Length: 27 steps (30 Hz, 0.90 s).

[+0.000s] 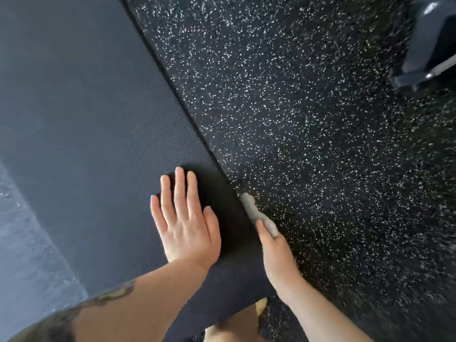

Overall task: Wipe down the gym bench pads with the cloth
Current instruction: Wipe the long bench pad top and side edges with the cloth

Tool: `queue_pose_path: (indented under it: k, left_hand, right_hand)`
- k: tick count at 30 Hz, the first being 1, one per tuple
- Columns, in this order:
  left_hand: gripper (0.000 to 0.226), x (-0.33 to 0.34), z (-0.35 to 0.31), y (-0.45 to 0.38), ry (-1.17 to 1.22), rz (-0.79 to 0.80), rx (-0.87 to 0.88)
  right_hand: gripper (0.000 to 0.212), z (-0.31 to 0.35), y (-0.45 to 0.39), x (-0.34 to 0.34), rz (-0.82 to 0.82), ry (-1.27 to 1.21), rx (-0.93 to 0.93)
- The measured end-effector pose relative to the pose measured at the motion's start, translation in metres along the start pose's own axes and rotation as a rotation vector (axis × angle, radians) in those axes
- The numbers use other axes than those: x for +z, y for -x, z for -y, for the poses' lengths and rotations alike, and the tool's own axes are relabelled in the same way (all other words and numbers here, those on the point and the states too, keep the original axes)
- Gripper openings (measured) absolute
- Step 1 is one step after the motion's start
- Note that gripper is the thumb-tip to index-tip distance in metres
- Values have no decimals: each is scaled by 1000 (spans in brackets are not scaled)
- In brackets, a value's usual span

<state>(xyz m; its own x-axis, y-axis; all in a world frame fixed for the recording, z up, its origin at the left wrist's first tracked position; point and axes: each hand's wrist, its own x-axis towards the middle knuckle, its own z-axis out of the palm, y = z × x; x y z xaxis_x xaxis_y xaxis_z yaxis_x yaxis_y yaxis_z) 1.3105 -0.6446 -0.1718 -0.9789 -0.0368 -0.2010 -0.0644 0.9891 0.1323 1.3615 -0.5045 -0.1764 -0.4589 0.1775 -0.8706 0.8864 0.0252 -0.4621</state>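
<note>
Two bare hands on a dark, fine-woven bench pad, left hand flat with fingers spread, right hand closed around a crumpled grey cloth against the pad's straight side edge, white-speckled black rubber floor below.

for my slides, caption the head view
Left hand flat on bench pad; right hand wipes its edge with cloth.

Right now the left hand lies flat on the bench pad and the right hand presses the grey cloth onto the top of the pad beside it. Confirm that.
Not quite. The left hand does lie flat on the bench pad, but the right hand holds the grey cloth against the pad's side edge, over the speckled floor, not on top. The head view shows this.
</note>
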Motion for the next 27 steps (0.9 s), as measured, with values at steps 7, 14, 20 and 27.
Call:
queue_pose_path:
  k: [7, 14, 20, 27]
  left_hand:
    - [55, -19, 4, -21, 223, -83, 4]
    - [59, -47, 35, -202, 147, -218, -349]
    - [57, -46, 29, -205, 151, -259, -395]
    - [56, -45, 31, -203, 143, -260, -405]
  right_hand:
    - [35, 80, -41, 28, 203, -28, -264]
    - [31, 100, -51, 35, 235, -61, -268]
    - [40, 126, -61, 48, 225, -158, -320]
    - [50, 200, -93, 80, 270, -23, -386]
